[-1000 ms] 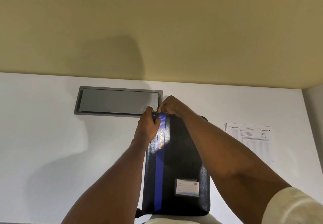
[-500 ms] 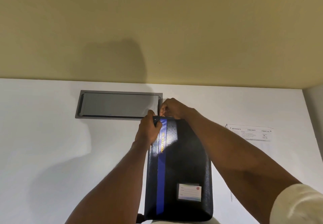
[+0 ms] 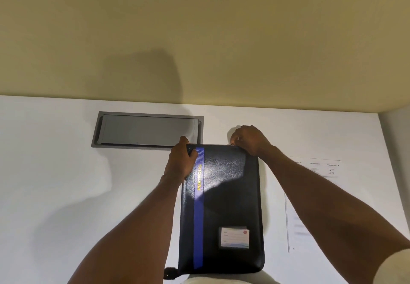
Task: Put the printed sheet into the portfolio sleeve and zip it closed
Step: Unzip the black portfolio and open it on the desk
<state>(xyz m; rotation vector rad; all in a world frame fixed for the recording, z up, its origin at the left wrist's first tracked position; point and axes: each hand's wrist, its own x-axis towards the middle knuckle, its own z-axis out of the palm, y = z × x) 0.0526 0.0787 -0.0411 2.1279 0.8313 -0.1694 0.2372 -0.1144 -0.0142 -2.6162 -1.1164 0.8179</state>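
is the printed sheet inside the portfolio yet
No, the printed sheet lies on the desk right of the black portfolio.

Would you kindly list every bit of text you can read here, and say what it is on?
"PORTFOLIO": gold letters on the blue stripe of the black sleeve.
Card on the sleeve: lines too small to read.
Printed sheet on the desk: heading and body too blurred to read.

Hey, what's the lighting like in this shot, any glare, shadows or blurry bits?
Head view: a bright glare patch sits on the black portfolio below the left hand; a soft shadow falls on the yellow wall and the white desk; the printed sheet at right is washed out, its text unreadable.
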